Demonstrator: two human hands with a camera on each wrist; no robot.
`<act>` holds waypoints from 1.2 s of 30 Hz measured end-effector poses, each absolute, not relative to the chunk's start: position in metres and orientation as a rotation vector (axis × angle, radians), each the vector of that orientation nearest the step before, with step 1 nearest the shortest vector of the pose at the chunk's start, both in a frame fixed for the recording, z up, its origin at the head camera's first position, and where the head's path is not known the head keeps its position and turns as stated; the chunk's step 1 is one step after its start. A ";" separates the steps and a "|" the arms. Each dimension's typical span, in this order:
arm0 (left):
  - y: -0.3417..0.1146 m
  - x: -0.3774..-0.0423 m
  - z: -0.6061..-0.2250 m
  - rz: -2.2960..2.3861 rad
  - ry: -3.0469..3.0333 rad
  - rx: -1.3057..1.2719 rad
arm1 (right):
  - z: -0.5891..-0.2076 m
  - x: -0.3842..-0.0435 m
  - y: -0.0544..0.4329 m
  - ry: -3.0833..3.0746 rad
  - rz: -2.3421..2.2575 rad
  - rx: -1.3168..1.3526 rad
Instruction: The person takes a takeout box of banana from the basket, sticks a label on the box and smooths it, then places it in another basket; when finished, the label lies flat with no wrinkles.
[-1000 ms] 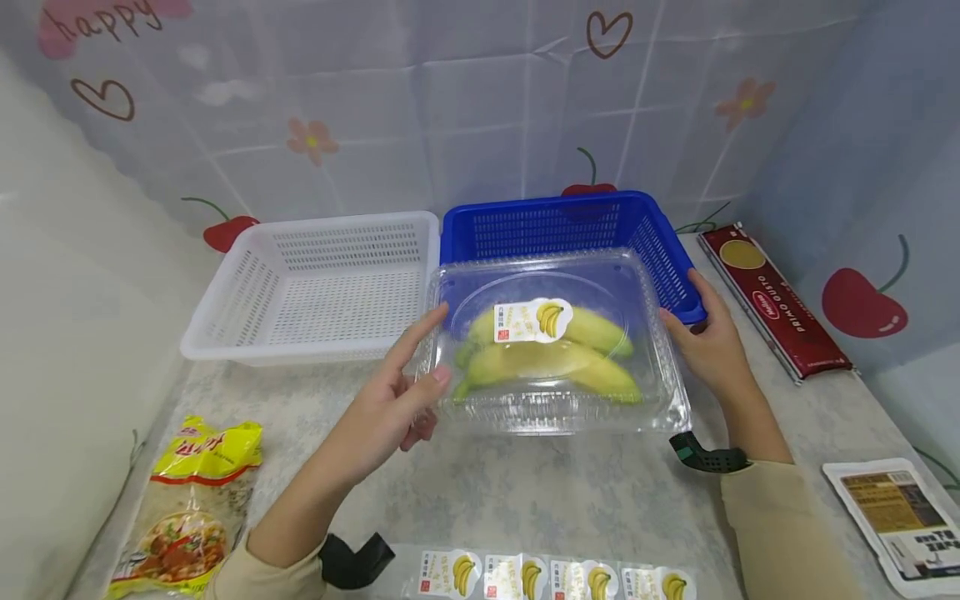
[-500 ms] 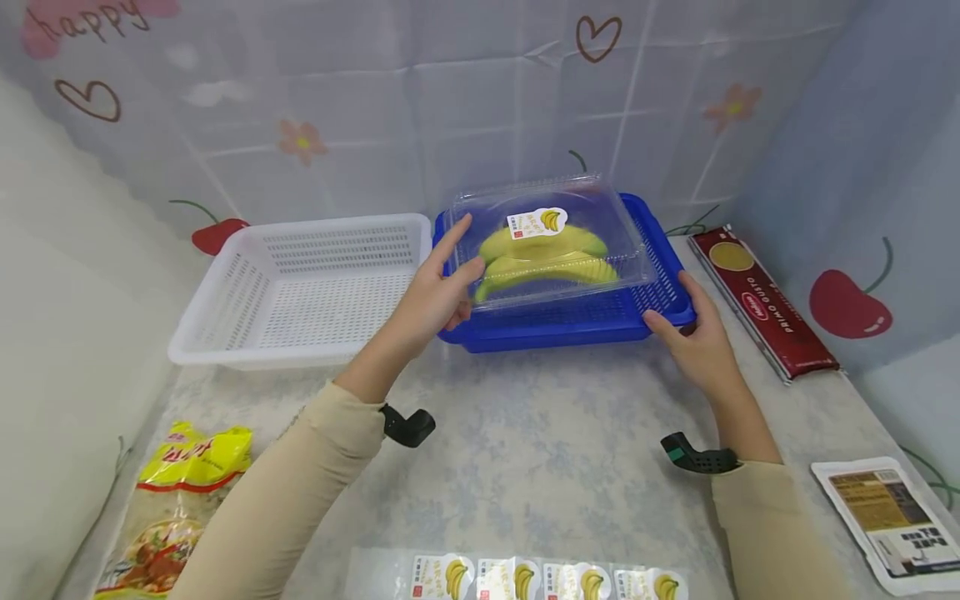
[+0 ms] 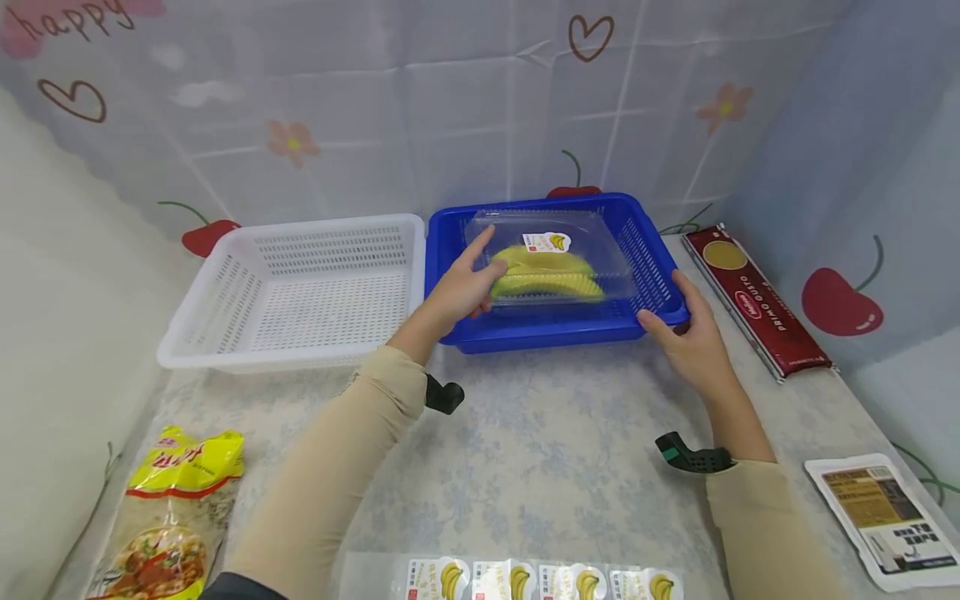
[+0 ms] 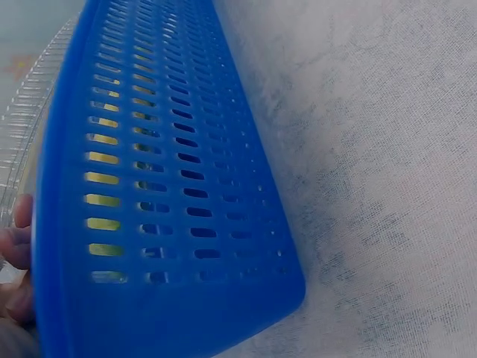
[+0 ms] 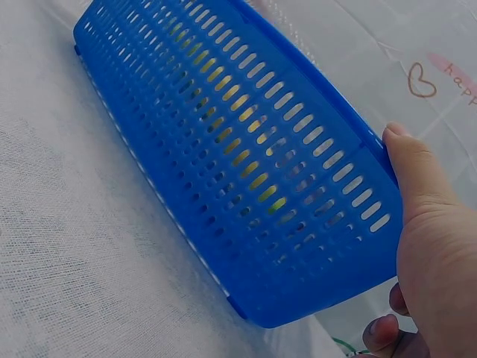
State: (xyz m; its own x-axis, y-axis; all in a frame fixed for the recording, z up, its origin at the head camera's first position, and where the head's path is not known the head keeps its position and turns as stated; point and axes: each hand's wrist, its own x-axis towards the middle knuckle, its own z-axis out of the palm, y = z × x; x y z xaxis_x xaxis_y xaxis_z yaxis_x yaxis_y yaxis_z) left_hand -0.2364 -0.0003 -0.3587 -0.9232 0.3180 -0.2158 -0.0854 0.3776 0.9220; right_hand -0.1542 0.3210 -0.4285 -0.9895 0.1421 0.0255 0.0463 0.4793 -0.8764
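Note:
A clear plastic clamshell box [image 3: 611,271] with bananas [image 3: 547,285] inside and a banana label [image 3: 546,242] on its lid sits within the blue basket [image 3: 555,333]. My left hand [image 3: 463,287] grips the box by its left side, thumb and index finger over the lid edge. In the left wrist view, fingertips [image 4: 16,246] show behind the basket's rim. My right hand [image 3: 693,342] holds the basket's front right corner, its thumb on the rim, as the right wrist view also shows [image 5: 428,201]. Yellow of the bananas shows through the basket's slots.
A white basket [image 3: 330,312] stands left of the blue one. A red pasta packet [image 3: 757,304] lies at the right, with a white pouch [image 3: 881,521] nearer. A yellow-topped food bag [image 3: 168,517] lies front left. A strip of banana labels [image 3: 506,581] lies at the front edge.
My left hand has carried the banana box forward from in front of the blue basket, over it and down into it. My right hand has stayed at the basket's corner.

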 end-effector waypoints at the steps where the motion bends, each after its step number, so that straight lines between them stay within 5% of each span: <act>1: 0.001 -0.237 -0.360 1.548 2.288 0.203 | -0.429 -0.155 0.321 -2.619 1.551 -0.168; 18: 0.010 -0.239 -0.360 0.994 2.574 0.077 | -0.426 -0.153 0.319 -2.630 1.552 -0.183; 36: 0.017 -0.215 -0.351 0.737 2.878 0.216 | -0.427 -0.153 0.320 -2.623 1.551 -0.160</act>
State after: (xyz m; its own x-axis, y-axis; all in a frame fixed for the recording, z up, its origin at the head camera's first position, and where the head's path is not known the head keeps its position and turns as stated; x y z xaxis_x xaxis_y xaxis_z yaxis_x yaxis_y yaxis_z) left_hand -0.2151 0.0171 -0.3508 -0.9763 0.1796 -0.1210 0.0993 0.8677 0.4870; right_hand -0.1527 0.3202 -0.4274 -0.9904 0.1358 0.0244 0.0440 0.4786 -0.8769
